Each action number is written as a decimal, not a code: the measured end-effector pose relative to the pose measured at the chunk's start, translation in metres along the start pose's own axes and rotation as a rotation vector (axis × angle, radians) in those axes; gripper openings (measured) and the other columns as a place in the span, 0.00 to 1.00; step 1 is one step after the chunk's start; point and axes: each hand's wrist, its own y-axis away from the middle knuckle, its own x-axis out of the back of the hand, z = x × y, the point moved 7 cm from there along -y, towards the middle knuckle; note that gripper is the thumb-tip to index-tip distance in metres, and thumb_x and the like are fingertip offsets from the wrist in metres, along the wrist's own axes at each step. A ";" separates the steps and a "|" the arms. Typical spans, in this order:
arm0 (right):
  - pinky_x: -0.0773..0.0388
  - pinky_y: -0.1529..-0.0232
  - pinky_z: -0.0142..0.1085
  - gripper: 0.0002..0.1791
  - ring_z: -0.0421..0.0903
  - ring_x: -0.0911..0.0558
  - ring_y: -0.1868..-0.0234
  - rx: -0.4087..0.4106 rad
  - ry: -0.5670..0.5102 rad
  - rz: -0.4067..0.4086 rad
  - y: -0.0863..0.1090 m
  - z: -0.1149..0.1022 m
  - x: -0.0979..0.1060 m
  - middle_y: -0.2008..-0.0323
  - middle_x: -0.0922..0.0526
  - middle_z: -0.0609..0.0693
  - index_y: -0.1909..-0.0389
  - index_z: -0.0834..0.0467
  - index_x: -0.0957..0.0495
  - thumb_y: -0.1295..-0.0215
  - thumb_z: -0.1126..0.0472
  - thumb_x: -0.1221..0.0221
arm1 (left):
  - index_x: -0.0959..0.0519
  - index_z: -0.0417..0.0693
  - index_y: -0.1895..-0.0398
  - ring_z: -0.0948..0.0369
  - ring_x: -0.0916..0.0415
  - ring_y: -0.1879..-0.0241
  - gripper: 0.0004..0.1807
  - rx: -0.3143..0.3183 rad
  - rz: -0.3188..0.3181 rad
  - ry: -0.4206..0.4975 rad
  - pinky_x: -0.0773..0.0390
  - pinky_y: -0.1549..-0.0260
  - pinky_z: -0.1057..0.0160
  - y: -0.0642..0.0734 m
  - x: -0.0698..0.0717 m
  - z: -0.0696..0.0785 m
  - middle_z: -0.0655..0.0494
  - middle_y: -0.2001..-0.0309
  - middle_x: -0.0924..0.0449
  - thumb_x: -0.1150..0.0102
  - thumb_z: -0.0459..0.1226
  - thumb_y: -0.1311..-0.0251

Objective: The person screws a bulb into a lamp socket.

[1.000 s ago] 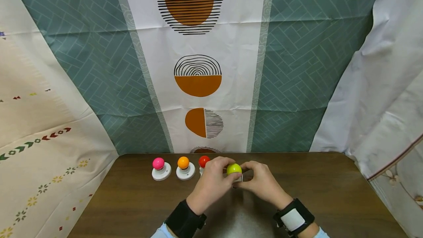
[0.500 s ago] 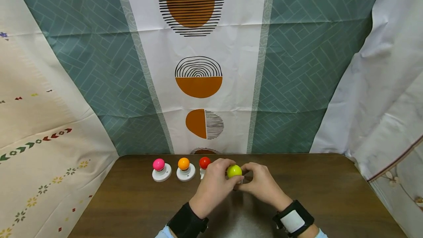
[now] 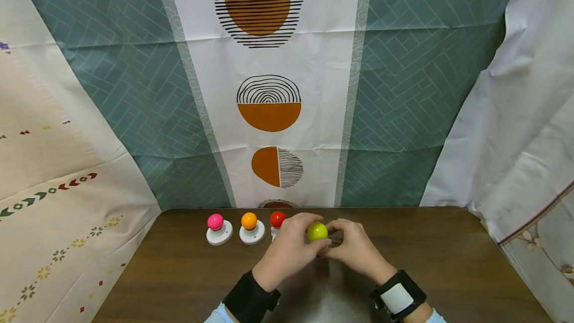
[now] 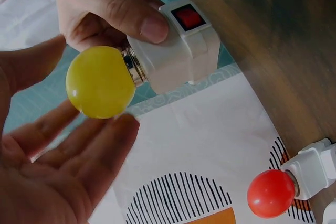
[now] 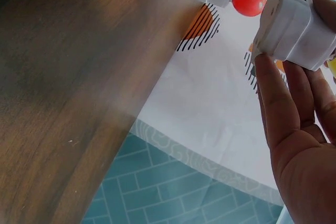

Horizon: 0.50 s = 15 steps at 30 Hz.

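A round yellow light bulb (image 4: 100, 82) sits in the metal thread of a white bulb socket (image 4: 173, 59), which bears a red rocker switch (image 4: 188, 17). My left hand (image 3: 293, 241) surrounds the bulb, its fingertips at the glass and its thumb on the other side; how firmly it presses is unclear. The socket's box is gripped in my right hand (image 3: 356, 248), thumb on one face and fingers beneath, as the right wrist view shows. Both hands hold the pair above the table, partly hiding the socket in the head view.
Left of my hands, a pink bulb (image 3: 215, 222) and an orange bulb (image 3: 248, 221) stand in round white sockets. A red bulb (image 3: 277, 219) stands partly behind my left hand. The brown table (image 3: 179, 283) ends at a hanging patterned cloth (image 3: 394, 113).
Both hands stay at nearly the same place around the bulb and socket. The socket has tilted so less of its white body shows in the head view, while the left fingers shift slightly.
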 end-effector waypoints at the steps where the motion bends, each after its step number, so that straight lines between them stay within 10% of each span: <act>1: 0.20 0.62 0.27 0.21 0.41 0.19 0.61 0.001 0.009 0.007 0.000 0.000 0.001 0.64 0.20 0.40 0.65 0.46 0.20 0.62 0.46 0.26 | 0.22 0.52 0.52 0.65 0.26 0.61 0.22 0.009 0.023 -0.012 0.22 0.64 0.73 0.000 0.001 0.000 0.58 0.55 0.20 0.33 0.48 0.49; 7: 0.19 0.62 0.30 0.24 0.41 0.19 0.62 -0.020 -0.012 0.002 0.001 0.001 -0.001 0.64 0.20 0.41 0.65 0.47 0.20 0.65 0.42 0.26 | 0.19 0.54 0.59 0.65 0.26 0.66 0.21 0.090 0.137 -0.071 0.24 0.69 0.74 0.005 0.006 -0.003 0.62 0.63 0.20 0.32 0.55 0.53; 15: 0.18 0.62 0.32 0.25 0.44 0.16 0.61 -0.008 -0.037 0.002 0.001 0.002 0.000 0.62 0.20 0.44 0.64 0.48 0.21 0.64 0.42 0.26 | 0.19 0.51 0.59 0.65 0.27 0.66 0.17 0.067 0.085 -0.047 0.23 0.67 0.74 0.001 0.002 -0.001 0.60 0.63 0.20 0.31 0.48 0.51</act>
